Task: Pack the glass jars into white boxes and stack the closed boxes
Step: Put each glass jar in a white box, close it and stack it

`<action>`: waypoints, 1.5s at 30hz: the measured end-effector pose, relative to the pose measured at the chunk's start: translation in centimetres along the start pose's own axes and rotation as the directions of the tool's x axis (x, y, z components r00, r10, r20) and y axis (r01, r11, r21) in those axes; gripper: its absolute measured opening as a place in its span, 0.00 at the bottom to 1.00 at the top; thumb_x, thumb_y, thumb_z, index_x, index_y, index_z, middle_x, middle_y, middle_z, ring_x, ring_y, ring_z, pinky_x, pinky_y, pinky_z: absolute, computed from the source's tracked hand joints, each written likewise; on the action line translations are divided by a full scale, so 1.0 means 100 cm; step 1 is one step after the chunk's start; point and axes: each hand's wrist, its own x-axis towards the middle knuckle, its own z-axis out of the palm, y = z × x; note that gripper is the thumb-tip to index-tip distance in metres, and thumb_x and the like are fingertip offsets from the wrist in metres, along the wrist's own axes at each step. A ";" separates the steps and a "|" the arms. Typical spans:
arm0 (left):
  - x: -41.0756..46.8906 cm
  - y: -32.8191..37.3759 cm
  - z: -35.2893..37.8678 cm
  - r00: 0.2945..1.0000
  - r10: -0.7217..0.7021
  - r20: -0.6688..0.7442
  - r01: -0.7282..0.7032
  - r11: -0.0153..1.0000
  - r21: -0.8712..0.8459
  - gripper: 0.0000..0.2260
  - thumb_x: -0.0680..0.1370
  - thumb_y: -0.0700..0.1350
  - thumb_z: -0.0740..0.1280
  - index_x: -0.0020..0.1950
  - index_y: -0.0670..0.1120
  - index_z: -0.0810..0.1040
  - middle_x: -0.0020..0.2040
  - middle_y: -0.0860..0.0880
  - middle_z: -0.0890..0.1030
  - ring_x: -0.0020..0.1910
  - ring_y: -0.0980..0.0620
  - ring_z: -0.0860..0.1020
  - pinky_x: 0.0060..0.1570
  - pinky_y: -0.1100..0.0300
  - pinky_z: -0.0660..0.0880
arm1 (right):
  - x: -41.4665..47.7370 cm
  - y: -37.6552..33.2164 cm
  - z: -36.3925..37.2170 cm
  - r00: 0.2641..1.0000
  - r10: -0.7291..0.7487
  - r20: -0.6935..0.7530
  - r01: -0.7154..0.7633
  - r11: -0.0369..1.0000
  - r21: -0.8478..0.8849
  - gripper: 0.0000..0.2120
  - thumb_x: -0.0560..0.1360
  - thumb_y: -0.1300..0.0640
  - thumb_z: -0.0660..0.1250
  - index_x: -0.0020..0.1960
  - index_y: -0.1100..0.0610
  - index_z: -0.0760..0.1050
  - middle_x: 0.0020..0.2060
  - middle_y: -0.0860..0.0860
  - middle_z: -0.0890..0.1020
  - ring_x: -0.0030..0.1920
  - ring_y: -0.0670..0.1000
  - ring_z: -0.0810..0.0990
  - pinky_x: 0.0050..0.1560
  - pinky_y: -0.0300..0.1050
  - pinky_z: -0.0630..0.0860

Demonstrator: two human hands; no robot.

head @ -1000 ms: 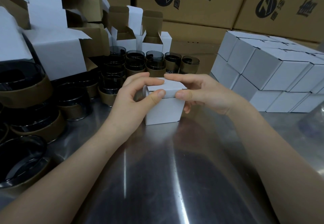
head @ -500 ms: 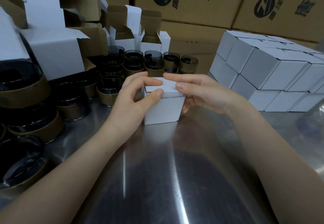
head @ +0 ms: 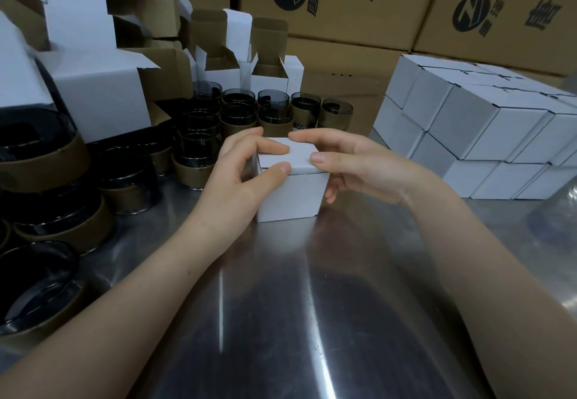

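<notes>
The white box point(head: 288, 192) stands mid-surface point(head: 281, 305), between the glass jars point(head: 240, 108) at the far left and the stack of closed boxes point(head: 468, 136) on the right. The left hand point(head: 240, 177) pinches its lid corner, and the right hand point(head: 359, 164) grasps the right top edge, with curled fingers against the wall. If a jar sits inside, the box is probably bottom-heavy and breakable, and its thin card dents easily, so it is best held by two opposite walls rather than the lid.

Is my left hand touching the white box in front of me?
Touching: the head view shows the left hand gripping the white box at its lid.
</notes>
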 end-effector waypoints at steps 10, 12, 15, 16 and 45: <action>0.000 0.000 0.003 0.999 -0.044 0.015 0.045 0.998 -0.036 0.09 0.78 0.39 0.67 0.49 0.54 0.78 0.70 0.55 0.66 0.68 0.62 0.65 0.56 0.75 0.68 | 0.000 0.000 0.001 1.000 -0.003 0.018 0.003 1.000 -0.029 0.23 0.74 0.51 0.67 0.69 0.46 0.70 0.58 0.52 0.76 0.43 0.55 0.77 0.41 0.44 0.79; 0.000 0.001 0.004 0.996 -0.086 0.023 0.088 0.991 -0.105 0.05 0.77 0.43 0.68 0.49 0.53 0.78 0.70 0.56 0.65 0.68 0.63 0.65 0.64 0.66 0.67 | 0.001 -0.001 0.001 1.000 -0.002 0.018 0.002 1.000 -0.031 0.23 0.74 0.51 0.67 0.69 0.46 0.70 0.58 0.52 0.76 0.42 0.54 0.76 0.41 0.45 0.79; 0.001 0.002 0.004 0.994 -0.105 0.015 0.107 0.981 -0.160 0.07 0.73 0.47 0.64 0.47 0.51 0.80 0.69 0.56 0.66 0.66 0.66 0.66 0.68 0.58 0.65 | 0.001 -0.001 0.001 1.000 0.000 0.018 0.001 0.999 -0.033 0.24 0.74 0.52 0.68 0.69 0.46 0.70 0.60 0.52 0.76 0.44 0.56 0.76 0.40 0.44 0.80; 0.002 0.002 0.004 0.994 -0.109 0.015 0.110 0.982 -0.153 0.06 0.74 0.45 0.64 0.47 0.51 0.80 0.69 0.56 0.66 0.66 0.66 0.66 0.69 0.57 0.65 | 0.001 -0.001 0.001 1.000 0.000 0.018 0.001 0.999 -0.036 0.24 0.74 0.51 0.68 0.69 0.46 0.70 0.60 0.52 0.76 0.45 0.57 0.76 0.40 0.44 0.80; -0.002 -0.004 0.005 0.997 -0.077 0.033 0.081 0.986 -0.145 0.21 0.73 0.51 0.64 0.67 0.55 0.72 0.73 0.55 0.68 0.72 0.59 0.66 0.72 0.50 0.64 | 0.001 -0.012 0.028 0.922 -0.326 -0.211 0.093 0.712 -0.696 0.31 0.67 0.43 0.77 0.67 0.45 0.73 0.61 0.39 0.74 0.60 0.38 0.70 0.59 0.33 0.67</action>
